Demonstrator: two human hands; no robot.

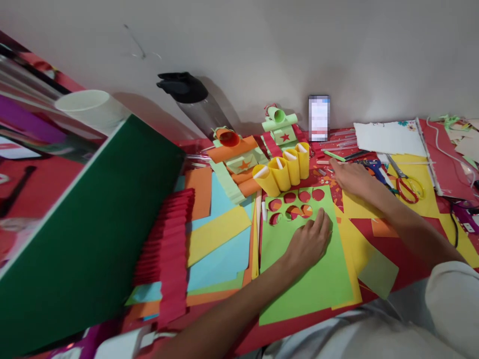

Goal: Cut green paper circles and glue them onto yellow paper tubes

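Observation:
My left hand (pixel 310 237) rests on a green paper sheet (pixel 299 279) with round holes cut near its top. Its fingers are bent together close to the sheet's right edge; whatever may be between them is hidden. My right hand (pixel 350 177) reaches to the back of the table, fingers stretched out beside a thin light-green tool (pixel 334 156). A firm hold on that tool does not show. Behind the green sheet stands a row of yellow paper tubes (pixel 280 173) with white pieces inside. Scissors (pixel 406 187) with red and yellow handles lie right of my right hand.
Orange (pixel 235 149) and green (pixel 280 129) paper models stand behind the tubes, near a bottle (pixel 198 102) and an upright phone (pixel 319 119). A tall dark-green board (pixel 93 239) blocks the left. Coloured paper (pixel 219 237), red crepe strips (pixel 174 259) and a white board (pixel 391 137) surround the work area.

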